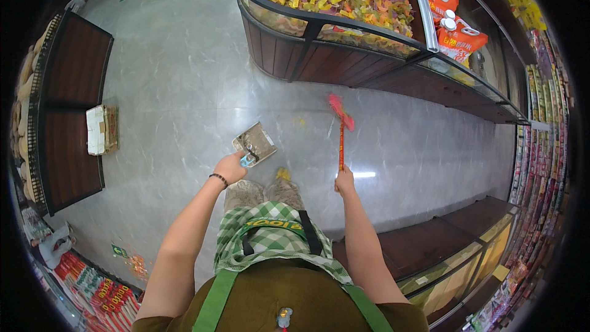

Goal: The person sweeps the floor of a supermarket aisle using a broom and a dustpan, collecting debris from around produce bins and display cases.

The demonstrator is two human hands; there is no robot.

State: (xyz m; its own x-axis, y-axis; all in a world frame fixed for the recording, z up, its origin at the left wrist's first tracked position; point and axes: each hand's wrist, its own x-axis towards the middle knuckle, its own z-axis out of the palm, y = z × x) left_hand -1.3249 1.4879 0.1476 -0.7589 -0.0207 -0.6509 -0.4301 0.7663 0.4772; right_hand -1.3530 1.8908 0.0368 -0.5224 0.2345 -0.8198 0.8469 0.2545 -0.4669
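Note:
My left hand [232,167] grips the blue handle of a dustpan [259,142], whose pan has dirt in it and is held low in front of my feet. In my right hand [344,181] is the red stick of a broom [341,145]. The pink broom head [341,111] is down by the floor, ahead and to the right of the dustpan. A thin whitish strip [331,125] lies beside the bristles. Between broom and pan, a small patch of yellow bits [300,122] shows on the grey floor [184,83].
A wood-panelled bin [276,55] of colourful dried pieces curves ahead, with orange bags [461,41] beside it. A cardboard box [102,130] stands against the left display. Dark shelving [424,240] is close on my right. Scattered bits [137,265] and a person [55,244] are behind left.

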